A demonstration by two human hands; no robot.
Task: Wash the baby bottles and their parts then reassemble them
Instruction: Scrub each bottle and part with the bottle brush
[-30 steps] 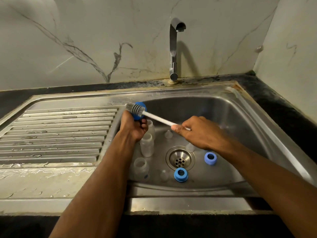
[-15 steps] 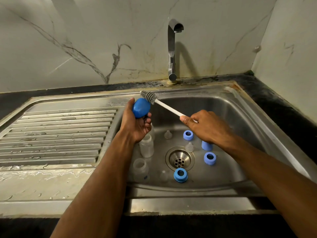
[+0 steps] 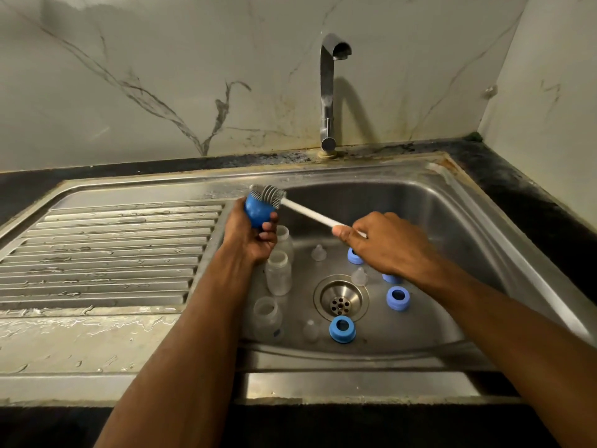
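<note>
While the left hand (image 3: 250, 236) grips a rounded blue bottle cap (image 3: 256, 213) above the left edge of a steel sink (image 3: 458, 202), its fingers curled round the cap's lower side, the right hand (image 3: 384, 244) holds the white handle of a bottle brush (image 3: 310, 213), thumb and fingers closed round the handle's near end. The brush runs up and to the left from that hand, and its grey bristled head (image 3: 268, 195) lies against the top of the cap.

Below the hands, on the basin floor, three clear baby bottles lie or stand along the left wall: one (image 3: 286, 242) partly hidden behind the left hand, one (image 3: 278, 273) just in front of it, and one (image 3: 266, 318) nearest the viewer. Clear teats sit among them: one (image 3: 318, 253) near the back, one (image 3: 359, 276) just beyond the round drain (image 3: 340, 299), and one (image 3: 310, 331) at the front.

Blue screw rings are scattered to the right of the drain: one (image 3: 354, 256) partly under the right hand, one (image 3: 391, 278) mostly hidden by the wrist, one (image 3: 398, 298) further forward, and one (image 3: 342, 329) in front of the drain.

To the left, a ribbed draining board (image 3: 106, 253) shows streaks of water. A chrome tap (image 3: 328, 92) stands behind the basin against a marbled wall (image 3: 161, 76).
</note>
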